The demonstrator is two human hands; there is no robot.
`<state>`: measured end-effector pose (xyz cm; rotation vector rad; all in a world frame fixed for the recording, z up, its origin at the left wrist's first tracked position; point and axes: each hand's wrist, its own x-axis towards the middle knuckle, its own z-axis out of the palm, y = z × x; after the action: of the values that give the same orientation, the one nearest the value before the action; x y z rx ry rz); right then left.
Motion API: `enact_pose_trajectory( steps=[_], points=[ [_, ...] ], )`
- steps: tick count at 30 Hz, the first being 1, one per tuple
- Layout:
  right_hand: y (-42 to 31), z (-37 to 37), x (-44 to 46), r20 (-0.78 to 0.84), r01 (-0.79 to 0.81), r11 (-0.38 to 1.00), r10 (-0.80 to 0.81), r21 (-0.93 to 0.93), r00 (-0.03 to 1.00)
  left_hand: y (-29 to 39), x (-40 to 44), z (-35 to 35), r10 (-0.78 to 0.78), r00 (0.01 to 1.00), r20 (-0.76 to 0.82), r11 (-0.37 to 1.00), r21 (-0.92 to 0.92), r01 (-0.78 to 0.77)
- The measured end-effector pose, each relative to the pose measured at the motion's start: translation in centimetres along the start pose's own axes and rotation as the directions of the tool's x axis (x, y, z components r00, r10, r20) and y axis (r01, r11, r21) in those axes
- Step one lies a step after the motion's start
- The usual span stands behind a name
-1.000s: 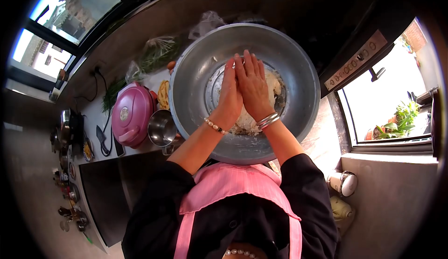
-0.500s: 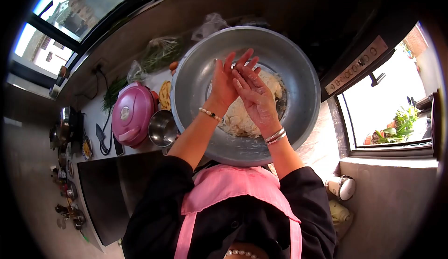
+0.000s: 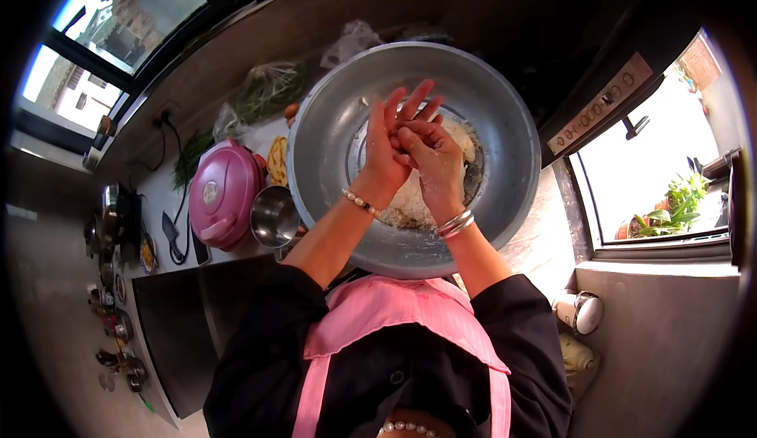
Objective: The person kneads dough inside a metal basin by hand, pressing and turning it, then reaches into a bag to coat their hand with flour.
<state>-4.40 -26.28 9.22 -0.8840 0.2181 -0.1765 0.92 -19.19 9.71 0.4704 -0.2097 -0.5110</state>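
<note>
Above a wide grey metal basin (image 3: 509, 115), my two hands meet. My left hand (image 3: 386, 154) is open, palm turned up, its fingers stretched out and dusted with flour. The fingers of my right hand (image 3: 436, 164) are curled and press against the left palm. Whether any dough is pinched between them is hidden. Below the hands, a pale, rough mass of dough (image 3: 410, 205) lies in the basin, partly covered by them. Bits of flour stick to the basin's bottom.
Left of the basin stand a small steel pot (image 3: 274, 217), a pink electric appliance (image 3: 226, 193) and yellowish flat pieces (image 3: 277, 160). Bagged greens (image 3: 268, 91) lie behind. A knife (image 3: 171, 229) is farther left. At right are a window and a white canister (image 3: 579, 312).
My right hand has turned from flat and outstretched to curled fingers, pressing into the left palm. Both hands stay above the basin.
</note>
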Motion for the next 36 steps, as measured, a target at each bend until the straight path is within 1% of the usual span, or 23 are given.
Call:
enact_pose_trajectory(
  steps=[1,3,4,6,7,10,12,13,15,19,22,24,25,27,28,29,30,31,32,33,34,36],
  points=[
    [0.4,-0.2,0.1,-0.004,-0.010,0.999,0.011,0.037,1.000,0.0,0.2,-0.6,0.002,1.000,0.010,1.000,0.024,-0.002],
    [1.4,-1.0,0.8,0.070,-0.046,0.982,0.034,0.182,0.997,0.4,0.9,-2.0,0.015,1.000,0.022,0.997,0.073,-0.017],
    [1.6,-1.1,1.0,0.113,-0.071,0.965,0.043,0.252,0.993,0.6,1.2,-2.2,0.035,0.998,-0.042,0.997,0.064,-0.032],
    [1.6,-0.7,0.3,0.179,-0.047,0.968,0.003,0.245,0.984,1.0,1.8,-2.3,0.068,0.984,-0.162,0.997,0.048,-0.061],
    [1.5,-0.4,-0.2,0.210,-0.039,0.970,-0.012,0.240,0.978,1.1,2.0,-2.4,0.073,0.984,-0.160,0.996,0.060,-0.064],
    [1.8,-0.2,-0.2,0.175,0.039,0.994,-0.057,0.102,0.983,1.5,1.9,-1.7,0.088,0.984,-0.153,0.994,0.080,-0.076],
    [0.7,0.3,-0.3,0.191,0.101,0.994,-0.104,0.030,0.976,1.3,1.4,-0.7,0.085,0.986,-0.142,0.994,0.078,-0.074],
    [0.2,0.4,-0.3,0.200,0.131,0.991,-0.127,-0.007,0.972,1.1,1.2,-0.6,0.068,0.988,-0.136,0.997,0.042,-0.063],
    [0.6,-0.2,0.1,0.168,0.137,0.987,-0.120,-0.090,0.978,0.8,0.9,-0.4,0.037,0.992,-0.124,0.999,-0.031,-0.041],
    [0.3,0.1,0.3,0.046,0.095,0.972,-0.087,-0.215,0.995,0.0,0.6,-0.5,0.014,0.989,-0.150,0.999,-0.042,-0.020],
    [0.2,-0.8,1.1,0.016,-0.018,0.990,0.020,-0.139,1.000,-0.3,0.8,-0.9,0.019,0.980,-0.198,1.000,-0.006,-0.021],
    [0.4,-1.6,1.6,0.163,-0.074,0.994,0.060,0.080,0.985,-0.3,1.6,-1.9,0.047,0.977,-0.209,0.999,0.032,-0.041],
    [0.5,-1.8,1.8,0.238,-0.112,0.977,0.067,0.183,0.969,0.0,2.1,-2.6,0.084,0.983,-0.162,0.996,0.050,-0.077],
    [0.0,-1.6,1.3,0.280,-0.115,0.950,0.030,0.291,0.960,0.7,3.0,-3.2,0.225,0.962,-0.158,0.949,0.259,-0.179],
    [-0.3,-1.4,1.0,0.299,-0.119,0.931,0.012,0.344,0.954,1.0,3.2,-3.2,0.293,0.945,-0.147,0.905,0.360,-0.225],
    [-0.1,-1.6,1.0,0.311,-0.162,0.910,0.039,0.382,0.950,1.1,3.1,-3.3,0.241,0.948,-0.210,0.867,0.485,-0.113],
    [0.3,-1.9,0.9,0.323,-0.204,0.884,0.065,0.420,0.944,1.8,2.4,-1.4,0.194,0.940,-0.280,0.805,0.594,0.010],
    [0.6,-2.1,0.9,0.335,-0.243,0.856,0.087,0.457,0.938,1.6,2.2,-1.4,0.272,0.945,-0.183,0.644,0.764,-0.037],
    [0.9,-1.8,0.9,0.318,-0.181,0.898,0.049,0.402,0.947,1.5,2.0,-1.3,0.345,0.935,-0.083,0.446,0.891,-0.085],
    [1.4,-1.2,0.8,0.306,-0.122,0.932,0.012,0.342,0.952,0.1,2.2,-3.0,0.431,0.874,0.225,0.100,0.951,-0.294],
    [1.7,-0.9,0.9,0.301,-0.062,0.959,-0.025,0.277,0.953,-1.2,2.4,-4.0,0.402,0.750,0.525,-0.265,0.851,-0.453],
    [1.8,-1.9,1.6,0.288,-0.124,0.949,0.037,0.289,0.957,-4.1,0.8,-3.8,0.454,0.744,0.490,-0.283,0.871,-0.401]
  ],
)
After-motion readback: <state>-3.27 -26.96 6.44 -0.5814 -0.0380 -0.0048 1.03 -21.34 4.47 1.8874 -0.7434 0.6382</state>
